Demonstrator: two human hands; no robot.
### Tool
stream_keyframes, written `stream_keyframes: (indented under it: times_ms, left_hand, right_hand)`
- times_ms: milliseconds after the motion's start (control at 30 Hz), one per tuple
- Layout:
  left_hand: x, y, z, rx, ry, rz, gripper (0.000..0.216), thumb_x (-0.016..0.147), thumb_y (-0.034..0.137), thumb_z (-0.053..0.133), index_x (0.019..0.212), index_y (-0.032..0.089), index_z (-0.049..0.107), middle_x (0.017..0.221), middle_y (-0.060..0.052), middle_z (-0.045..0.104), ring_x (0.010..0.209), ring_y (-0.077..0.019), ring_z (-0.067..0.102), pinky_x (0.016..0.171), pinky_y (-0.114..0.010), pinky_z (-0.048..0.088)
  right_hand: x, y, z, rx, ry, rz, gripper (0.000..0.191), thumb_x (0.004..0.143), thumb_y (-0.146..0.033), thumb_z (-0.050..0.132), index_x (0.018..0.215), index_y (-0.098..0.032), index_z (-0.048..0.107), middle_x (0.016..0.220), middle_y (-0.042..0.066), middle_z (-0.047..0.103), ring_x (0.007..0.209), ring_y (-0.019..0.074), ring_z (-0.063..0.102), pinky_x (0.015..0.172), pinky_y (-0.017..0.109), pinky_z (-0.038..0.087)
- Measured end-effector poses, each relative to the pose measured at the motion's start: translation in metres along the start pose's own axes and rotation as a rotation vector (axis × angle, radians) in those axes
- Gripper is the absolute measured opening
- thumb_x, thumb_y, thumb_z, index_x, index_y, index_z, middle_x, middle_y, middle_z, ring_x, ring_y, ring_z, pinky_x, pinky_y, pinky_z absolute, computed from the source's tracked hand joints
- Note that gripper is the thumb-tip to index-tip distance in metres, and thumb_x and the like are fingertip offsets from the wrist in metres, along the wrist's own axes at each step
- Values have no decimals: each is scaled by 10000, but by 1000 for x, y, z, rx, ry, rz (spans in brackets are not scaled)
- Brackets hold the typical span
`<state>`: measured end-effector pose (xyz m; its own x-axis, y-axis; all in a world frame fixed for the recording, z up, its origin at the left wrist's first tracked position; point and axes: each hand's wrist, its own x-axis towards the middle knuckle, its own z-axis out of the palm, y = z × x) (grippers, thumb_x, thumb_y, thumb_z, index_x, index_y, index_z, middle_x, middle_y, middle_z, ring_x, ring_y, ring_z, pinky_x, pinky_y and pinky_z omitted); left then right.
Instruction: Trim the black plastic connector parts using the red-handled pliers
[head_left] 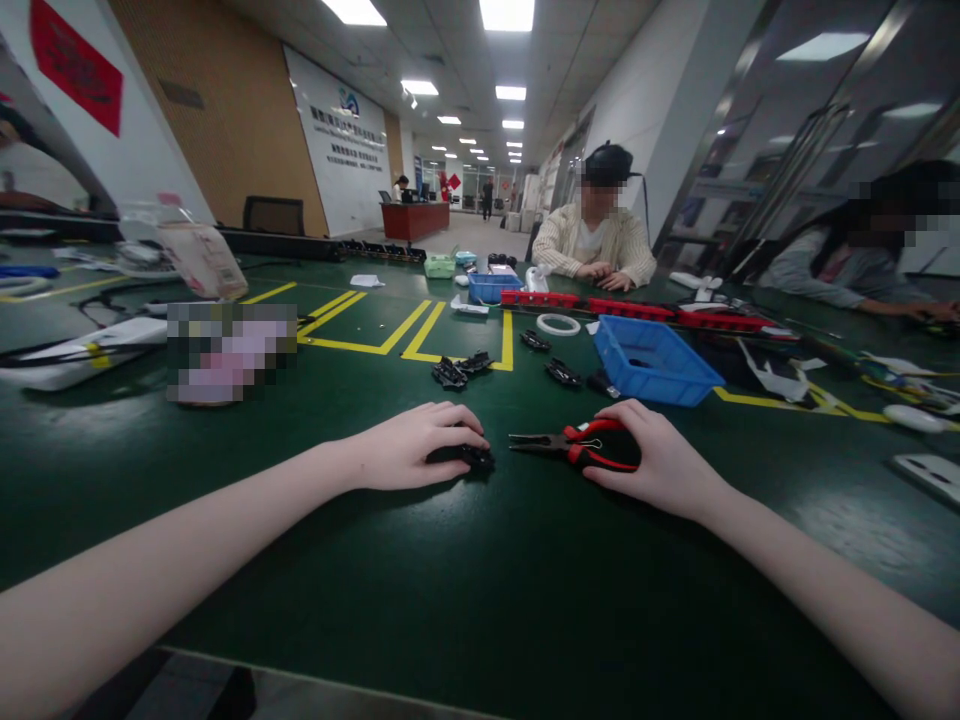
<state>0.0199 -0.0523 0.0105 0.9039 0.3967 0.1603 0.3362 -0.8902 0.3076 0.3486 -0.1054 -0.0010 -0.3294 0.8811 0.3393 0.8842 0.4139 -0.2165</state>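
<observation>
Taking the piece under the left hand as the dial's centre, the long, brightly lit room stretches towards twelve o'clock, with a red-brown reception desk (416, 222) just short of twelve and a white lettered wall panel (341, 130) at eleven. The glossy dark-green tabletop (420, 600), marked with yellow tape outlines (352, 348), mirrors the lamps; it looks slick, so small pieces could skid if pushed at an angle. A co-worker in a pale striped shirt (553, 240) sits across it at one, and an open blue plastic tray (660, 390) stands at two.

At three, the right hand (660, 455) is wrapped round the spread handles of long-nosed pliers with red-and-black grips (574, 447); their narrow metal jaws, slightly parted, point to nine, near the piece but apart from it. A wrist slip could jab the left fingertips, which lie in line. The left hand (416, 447) curls its fingers over a small irregular black plastic part (478, 458), apparently pinching it against the table. Too light a hold might let it spin away; too hard a nip could crack it. Similar loose black parts (450, 374) lie around twelve and one, where a careless forearm could scatter them
</observation>
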Motion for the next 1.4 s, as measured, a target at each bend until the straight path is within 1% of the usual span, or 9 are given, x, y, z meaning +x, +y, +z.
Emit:
stream_keyframes:
  times_ms: [167,367,533,633,733,833,900,1100,1400]
  left_hand:
    - [0,0,0,71,-6,31,326,927,330,509,1228,217,563,1235,-90,544,1062,-227,542,928,-371,444]
    - [-1,-3,0,117,-11,14,339,951,369,462,1214,184,569,1155,-97,556,1012,-215,540,867,-340,452]
    - [0,-4,-2,102,-16,-58,343,915,393,505,1168,169,562,1062,-77,571,926,-196,567,759,-288,459]
    - [0,-4,-2,79,-25,-120,356,886,444,527,1100,161,558,1000,-51,586,835,-174,583,688,-268,448]
    - [0,-4,-2,61,-36,-139,349,877,458,527,1062,163,551,969,-37,585,796,-161,575,657,-256,433]
    - [1,-2,-1,55,-37,-127,322,885,434,516,1068,170,538,965,-33,577,779,-155,566,648,-251,418]
    - [1,-1,0,64,-34,-116,312,888,418,512,1080,173,535,968,-34,570,776,-154,563,646,-249,409]
    - [2,-1,1,77,-31,-71,304,895,399,511,1090,169,547,1002,-42,556,790,-154,560,653,-247,408]
    - [1,-4,3,77,-21,-52,319,897,405,519,1120,176,533,1036,-46,562,815,-160,579,673,-251,425]
  right_hand:
    - [-3,-11,-1,-169,187,-144,552,705,-556,679,1081,-169,563,1052,122,661,1059,319,594,1043,586,327]
    - [-6,-19,0,-76,271,-150,533,733,-482,686,1153,-191,534,1097,122,652,1063,312,594,1016,566,369]
    - [-8,-22,1,15,245,-164,512,710,-455,702,1148,-234,553,1080,89,670,1041,325,606,1013,596,352]
    - [-9,-26,2,79,184,-117,494,700,-460,712,1121,-242,572,1052,82,675,993,317,622,924,555,443]
    - [-10,-30,4,196,96,-23,496,718,-456,705,1138,-233,564,1033,78,668,818,250,645,717,431,539]
    - [-10,-35,5,248,72,28,480,719,-460,704,1112,-218,573,979,67,667,633,183,597,553,358,517]
    - [-8,-37,5,255,60,44,471,714,-465,705,1091,-211,583,930,58,666,578,162,562,493,329,483]
    - [-4,-39,6,241,31,72,476,714,-492,696,1077,-203,592,851,49,660,551,158,542,462,306,444]
    - [-5,-39,7,236,-3,68,468,715,-502,695,1055,-198,586,873,44,662,573,158,565,483,304,461]
